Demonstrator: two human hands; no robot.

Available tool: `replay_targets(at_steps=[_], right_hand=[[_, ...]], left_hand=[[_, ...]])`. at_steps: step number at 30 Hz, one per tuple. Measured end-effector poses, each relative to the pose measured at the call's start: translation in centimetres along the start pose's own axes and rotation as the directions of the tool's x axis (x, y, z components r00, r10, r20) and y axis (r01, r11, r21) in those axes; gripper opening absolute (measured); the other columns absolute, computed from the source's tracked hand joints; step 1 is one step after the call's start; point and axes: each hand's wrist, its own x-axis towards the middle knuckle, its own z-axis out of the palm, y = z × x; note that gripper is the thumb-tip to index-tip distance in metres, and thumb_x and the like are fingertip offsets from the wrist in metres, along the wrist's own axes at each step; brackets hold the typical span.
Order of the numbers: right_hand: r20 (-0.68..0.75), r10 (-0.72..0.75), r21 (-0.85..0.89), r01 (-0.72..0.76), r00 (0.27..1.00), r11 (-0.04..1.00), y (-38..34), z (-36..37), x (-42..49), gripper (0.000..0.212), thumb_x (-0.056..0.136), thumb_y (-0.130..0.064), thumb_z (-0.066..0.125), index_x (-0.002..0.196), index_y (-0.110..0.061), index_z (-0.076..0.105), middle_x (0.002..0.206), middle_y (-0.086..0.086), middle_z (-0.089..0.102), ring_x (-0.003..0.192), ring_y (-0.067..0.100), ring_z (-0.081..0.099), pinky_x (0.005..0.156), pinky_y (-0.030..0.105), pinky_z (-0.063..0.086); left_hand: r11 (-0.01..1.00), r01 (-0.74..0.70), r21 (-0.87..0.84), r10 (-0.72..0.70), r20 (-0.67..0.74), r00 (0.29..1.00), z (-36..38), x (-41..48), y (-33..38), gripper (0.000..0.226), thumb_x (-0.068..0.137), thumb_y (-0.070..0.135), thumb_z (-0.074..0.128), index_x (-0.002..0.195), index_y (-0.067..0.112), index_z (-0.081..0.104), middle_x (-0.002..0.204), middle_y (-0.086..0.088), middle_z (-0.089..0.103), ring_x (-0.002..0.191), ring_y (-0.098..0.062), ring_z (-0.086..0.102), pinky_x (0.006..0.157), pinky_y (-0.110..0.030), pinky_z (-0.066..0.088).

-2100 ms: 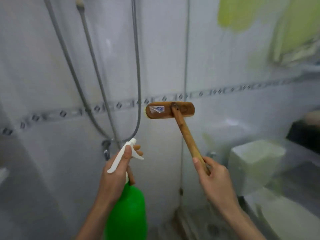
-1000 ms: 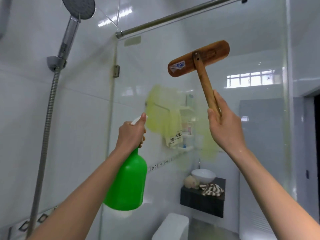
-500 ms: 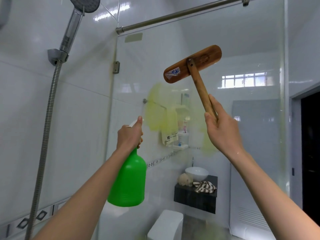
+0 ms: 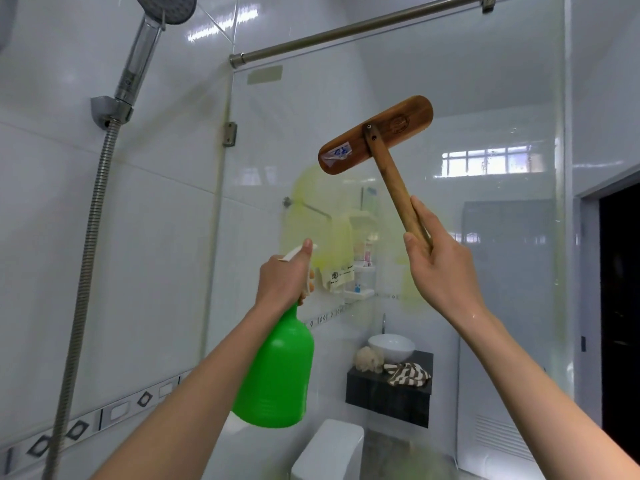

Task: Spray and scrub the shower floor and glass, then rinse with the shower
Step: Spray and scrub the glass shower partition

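My left hand grips the white trigger head of a green spray bottle, its nozzle aimed at the glass shower panel in front of me. My right hand holds the wooden handle of a scrub brush, raised with its flat wooden back toward me, close to the glass. The bristles are hidden behind the brush head. The shower head sits in its wall holder at the upper left, with the metal hose hanging below. The shower floor is out of view.
White tiled wall on the left. A steel rail runs along the top of the glass. Through the glass I see a yellow-green towel, a small shelf, a white basin on a black counter, a toilet and a dark doorway.
My view swung up from the lower tiled wall to the glass panel. Both hands rose with it; since then the brush has come slightly lower, while the bottle stays pointed at the glass.
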Motion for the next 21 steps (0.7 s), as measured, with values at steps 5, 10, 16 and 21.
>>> replay_targets(at_steps=[5, 10, 16, 21], right_hand=[[-0.013, 0.013, -0.007, -0.013, 1.0, 1.0, 0.4, -1.4, -0.4, 0.052, 0.099, -0.022, 0.045, 0.148, -0.033, 0.031, 0.07, -0.015, 0.056, 0.047, 0.005, 0.051, 0.046, 0.008, 0.039], [-0.021, 0.019, -0.022, -0.02, 1.0, 1.0, 1.2, -3.1, -1.3, 0.052, 0.099, -0.02, 0.046, 0.148, -0.032, 0.032, 0.073, -0.018, 0.055, 0.054, 0.001, 0.054, 0.048, 0.009, 0.041], [-0.007, 0.056, -0.038, -0.057, 0.998, 0.998, 2.4, -4.7, -2.5, 0.052, 0.099, -0.021, 0.045, 0.147, -0.035, 0.031, 0.072, -0.015, 0.057, 0.052, 0.002, 0.052, 0.047, 0.011, 0.041], [-0.006, 0.118, -0.081, -0.118, 0.993, 0.99, 3.3, -5.5, -3.5, 0.052, 0.099, -0.024, 0.046, 0.148, -0.036, 0.03, 0.07, -0.013, 0.056, 0.046, 0.005, 0.05, 0.045, 0.01, 0.04]], left_hand=[[1.0, -0.023, -0.004, 0.023, 0.042, 0.999, 2.9, -1.9, -0.2, 0.058, 0.093, 0.06, 0.048, 0.088, 0.008, 0.073, 0.073, -0.014, 0.073, 0.039, -0.015, 0.054, 0.042, -0.022, 0.044], [0.998, -0.029, -0.052, 0.034, 0.086, 0.996, 5.0, -3.2, 0.2, 0.058, 0.093, 0.057, 0.051, 0.071, 0.007, 0.069, 0.058, -0.009, 0.064, 0.035, -0.013, 0.049, 0.04, -0.021, 0.043], [0.998, -0.056, -0.037, 0.062, 0.158, 0.985, 7.1, -4.5, 0.3, 0.053, 0.094, 0.056, 0.053, 0.067, 0.011, 0.064, 0.05, 0.002, 0.061, 0.035, -0.01, 0.051, 0.041, -0.021, 0.041], [0.996, -0.084, -0.011, 0.084, 0.222, 0.971, 7.8, -5.0, -0.1, 0.06, 0.095, 0.057, 0.049, 0.065, 0.007, 0.061, 0.052, -0.003, 0.059, 0.035, -0.014, 0.049, 0.041, -0.02, 0.04]])
